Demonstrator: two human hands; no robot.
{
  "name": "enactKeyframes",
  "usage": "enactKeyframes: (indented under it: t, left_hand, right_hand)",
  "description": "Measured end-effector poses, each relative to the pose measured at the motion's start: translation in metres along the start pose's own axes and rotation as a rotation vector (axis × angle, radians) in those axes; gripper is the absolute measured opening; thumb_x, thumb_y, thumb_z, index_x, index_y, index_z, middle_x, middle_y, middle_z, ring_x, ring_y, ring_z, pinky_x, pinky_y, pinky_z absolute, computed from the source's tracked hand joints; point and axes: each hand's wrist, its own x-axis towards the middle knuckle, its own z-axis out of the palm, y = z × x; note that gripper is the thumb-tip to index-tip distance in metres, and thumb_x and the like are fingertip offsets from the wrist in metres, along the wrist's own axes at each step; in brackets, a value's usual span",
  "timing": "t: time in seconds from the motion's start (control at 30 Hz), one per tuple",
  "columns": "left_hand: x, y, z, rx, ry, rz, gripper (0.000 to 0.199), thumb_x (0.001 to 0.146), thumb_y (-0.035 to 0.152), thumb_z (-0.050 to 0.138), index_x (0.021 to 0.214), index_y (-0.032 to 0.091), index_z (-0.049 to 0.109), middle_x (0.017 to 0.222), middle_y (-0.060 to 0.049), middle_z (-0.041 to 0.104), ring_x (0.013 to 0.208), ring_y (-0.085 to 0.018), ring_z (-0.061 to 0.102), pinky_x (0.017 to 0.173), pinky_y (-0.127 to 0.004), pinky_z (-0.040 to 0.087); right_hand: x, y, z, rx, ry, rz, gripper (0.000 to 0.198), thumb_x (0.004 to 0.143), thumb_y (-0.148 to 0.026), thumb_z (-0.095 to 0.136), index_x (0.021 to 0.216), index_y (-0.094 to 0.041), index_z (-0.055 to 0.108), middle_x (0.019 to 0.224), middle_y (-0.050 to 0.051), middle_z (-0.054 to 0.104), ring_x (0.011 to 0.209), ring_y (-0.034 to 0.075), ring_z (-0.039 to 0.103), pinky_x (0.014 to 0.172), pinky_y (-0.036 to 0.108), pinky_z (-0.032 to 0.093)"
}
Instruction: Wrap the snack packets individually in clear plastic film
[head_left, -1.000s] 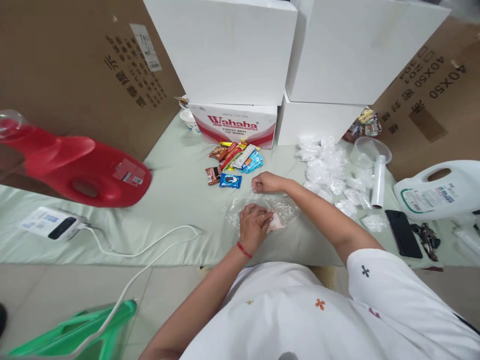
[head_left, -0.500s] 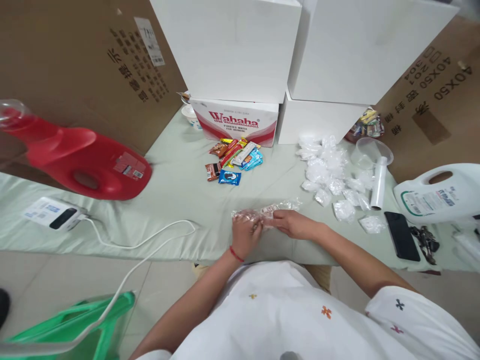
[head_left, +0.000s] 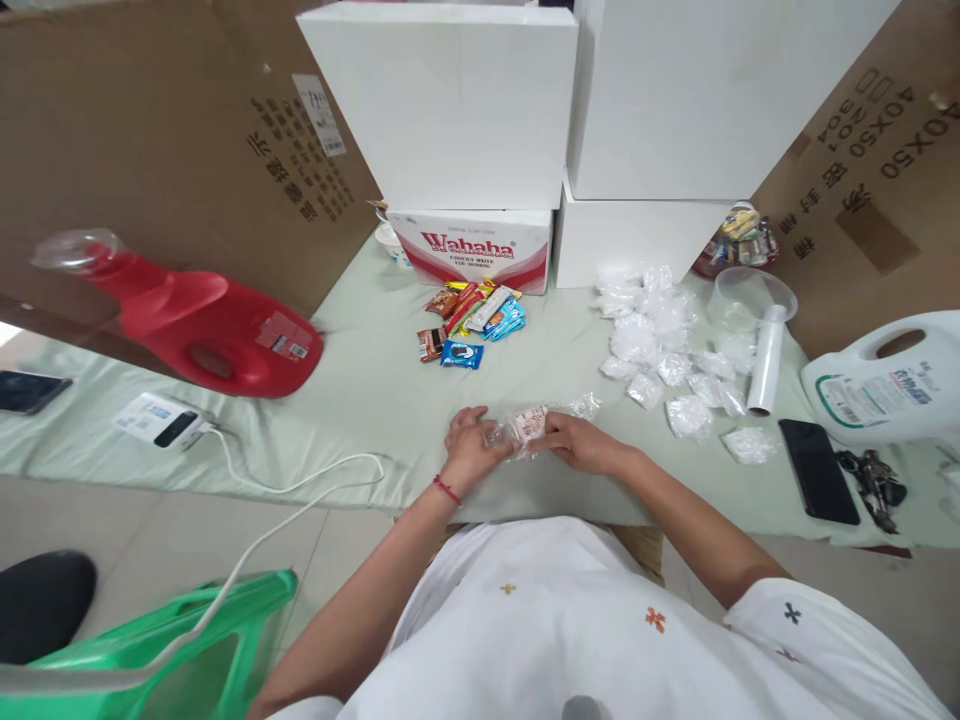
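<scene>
Near the front of the table, a small pale packet with reddish print (head_left: 529, 424) sits in crinkled clear plastic wrap (head_left: 583, 404). My left hand (head_left: 472, 445) is at its left end, thumb and forefinger closed on the plastic, the other fingers stretched out over the cloth. From the other side my right hand (head_left: 581, 442) pinches the packet's right part; its fingertips are partly hidden. Farther back lies a pile of colourful wrapped snacks (head_left: 480, 315). To the right is a heap of clear plastic-wrapped bundles (head_left: 646, 325).
A Wahaha carton (head_left: 472, 250) and white boxes (head_left: 442, 110) stand at the back. On the left are a red jug (head_left: 217, 330) and a white device (head_left: 157, 422) with a cable. A plastic roll (head_left: 767, 360), phone (head_left: 817, 470), keys (head_left: 874, 485) and white jug (head_left: 885, 380) lie right.
My left hand has shifted left, its fingers spreading outward, and more of the printed packet shows. The right hand stays on the packet. The view has swung slightly left.
</scene>
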Motion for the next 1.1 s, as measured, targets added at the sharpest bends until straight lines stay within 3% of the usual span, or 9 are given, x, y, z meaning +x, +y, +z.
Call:
enactKeyframes:
  t: [0.1, 0.2, 0.33, 0.43, 0.57, 0.63, 0.77, 0.93, 1.1]
  left_hand:
    - [-0.011, 0.003, -0.002, -0.081, -0.055, -0.007, 0.016, 0.069, 0.030, 0.072, 0.069, 0.021, 0.060, 0.092, -0.006, 0.070, 0.094, -0.024, 0.064, 0.087, -0.036, 0.048]
    - [-0.015, 0.007, -0.011, -0.269, -0.086, -0.133, 0.019, 0.070, 0.031, 0.069, 0.066, 0.022, 0.052, 0.058, 0.004, 0.056, 0.057, -0.014, 0.052, 0.061, -0.027, 0.041]
    - [-0.011, 0.029, -0.014, -0.753, -0.142, -0.352, 0.029, 0.065, 0.038, 0.076, 0.069, 0.021, 0.053, 0.051, 0.007, 0.051, 0.044, -0.009, 0.045, 0.048, -0.022, 0.032]
    - [-0.005, 0.047, -0.004, -0.896, -0.155, -0.391, 0.027, 0.073, 0.043, 0.067, 0.082, 0.017, 0.065, 0.065, -0.001, 0.065, 0.048, -0.011, 0.052, 0.046, -0.023, 0.032]
    - [-0.003, 0.058, 0.012, -0.703, -0.024, -0.302, 0.026, 0.078, 0.030, 0.059, 0.094, 0.017, 0.075, 0.084, -0.007, 0.075, 0.060, -0.015, 0.059, 0.056, -0.026, 0.042]
    - [-0.007, 0.059, 0.015, -0.538, 0.030, -0.226, 0.023, 0.078, 0.025, 0.062, 0.094, 0.021, 0.078, 0.094, -0.006, 0.076, 0.078, -0.018, 0.065, 0.069, -0.028, 0.048]
    - [-0.011, 0.060, 0.019, -0.079, 0.095, -0.085, 0.021, 0.085, 0.030, 0.063, 0.098, 0.028, 0.079, 0.103, -0.005, 0.071, 0.093, -0.023, 0.067, 0.081, -0.032, 0.049]
    - [-0.005, 0.059, 0.026, 0.052, 0.214, -0.160, 0.061, 0.072, 0.043, 0.079, 0.126, 0.020, 0.063, 0.123, -0.014, 0.059, 0.120, -0.034, 0.056, 0.099, -0.045, 0.047]
    - [0.000, 0.064, 0.030, 0.134, 0.039, -0.224, 0.043, 0.075, 0.053, 0.075, 0.099, 0.019, 0.063, 0.124, -0.018, 0.060, 0.127, -0.041, 0.051, 0.099, -0.051, 0.044]
  right_hand:
    - [0.000, 0.000, 0.002, -0.001, 0.077, 0.026, 0.045, 0.095, -0.010, 0.047, 0.134, -0.022, 0.065, 0.104, 0.008, 0.061, 0.093, 0.019, 0.058, 0.083, 0.030, 0.048]
    - [0.004, 0.003, 0.006, -0.049, 0.074, 0.080, 0.050, 0.094, -0.010, 0.050, 0.142, -0.024, 0.059, 0.104, 0.008, 0.061, 0.092, 0.019, 0.057, 0.084, 0.030, 0.048]
    - [0.013, 0.005, 0.015, -0.056, 0.055, 0.122, 0.045, 0.092, -0.008, 0.053, 0.132, -0.024, 0.067, 0.108, 0.008, 0.060, 0.093, 0.019, 0.058, 0.083, 0.029, 0.048]
    - [0.016, 0.004, 0.017, 0.019, 0.094, 0.144, 0.041, 0.089, -0.006, 0.052, 0.122, -0.022, 0.071, 0.102, 0.006, 0.061, 0.092, 0.018, 0.057, 0.084, 0.030, 0.047]
    - [0.009, 0.009, 0.009, 0.365, 0.129, 0.200, 0.041, 0.091, -0.019, 0.058, 0.131, -0.021, 0.064, 0.092, 0.002, 0.064, 0.080, 0.016, 0.058, 0.077, 0.029, 0.048]
    - [0.002, 0.016, 0.000, 0.511, 0.255, 0.277, 0.045, 0.093, -0.028, 0.057, 0.138, -0.021, 0.058, 0.095, 0.003, 0.067, 0.079, 0.016, 0.059, 0.076, 0.029, 0.049]
    - [-0.009, 0.028, -0.012, 0.135, 0.570, 0.530, 0.030, 0.093, -0.033, 0.059, 0.118, -0.019, 0.068, 0.106, 0.010, 0.065, 0.091, 0.022, 0.057, 0.086, 0.036, 0.048]
    - [-0.010, 0.028, 0.001, -0.277, 0.388, 0.638, 0.028, 0.079, -0.032, 0.081, 0.102, -0.020, 0.072, 0.099, 0.012, 0.060, 0.101, 0.028, 0.048, 0.088, 0.039, 0.043]
    - [-0.007, 0.012, -0.001, -0.219, 0.409, 0.641, 0.007, 0.088, -0.027, 0.069, 0.086, -0.020, 0.068, 0.094, 0.008, 0.059, 0.086, 0.021, 0.050, 0.079, 0.031, 0.039]
